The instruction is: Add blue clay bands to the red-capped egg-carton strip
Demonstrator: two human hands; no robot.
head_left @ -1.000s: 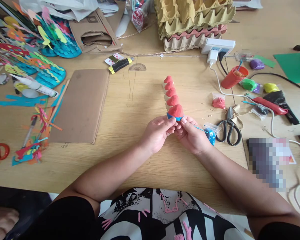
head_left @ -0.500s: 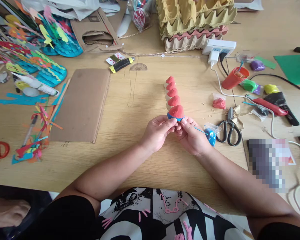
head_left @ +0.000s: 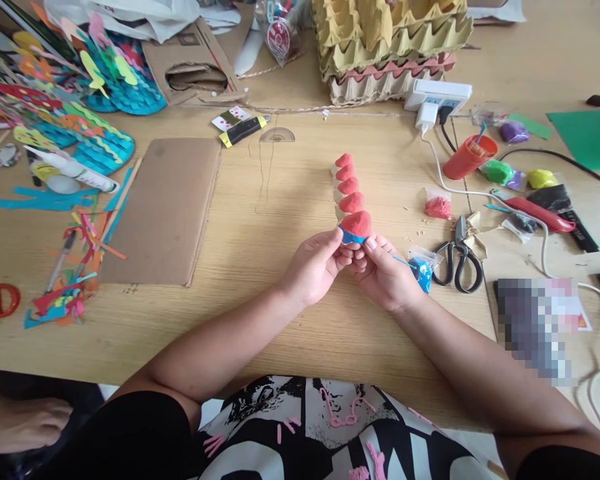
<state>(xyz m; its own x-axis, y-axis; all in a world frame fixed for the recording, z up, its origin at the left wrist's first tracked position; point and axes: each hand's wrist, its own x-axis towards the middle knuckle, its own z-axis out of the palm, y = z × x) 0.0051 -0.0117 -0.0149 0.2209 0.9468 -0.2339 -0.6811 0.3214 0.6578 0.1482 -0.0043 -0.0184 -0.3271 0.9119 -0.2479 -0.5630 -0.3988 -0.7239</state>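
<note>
Both hands hold the near end of an egg carton strip (head_left: 349, 185), a row of several humps covered in red clay that points away from me. Blue clay (head_left: 353, 236) rims the lower edge of the nearest hump. My left hand (head_left: 316, 260) pinches that end from the left, thumb on the blue edge. From the right, my right hand (head_left: 386, 267) grips it with thumb and curled fingers. A bag of blue clay (head_left: 422, 272) lies just beyond my right wrist, a thin blue strand leading from it toward that hand.
Black-handled scissors (head_left: 459, 257) and a red clay packet (head_left: 437, 203) lie to the right, near an orange cup (head_left: 470, 157). A cardboard sheet (head_left: 163, 210) is at left. Egg trays (head_left: 390, 50) stand behind a power strip (head_left: 445, 93). Another person's hand (head_left: 23, 420) shows lower left.
The egg carton strip has shifted slightly right and tilted. My left thumb has slid left along the blue edge, exposing more of it. The other person's hand has moved right.
</note>
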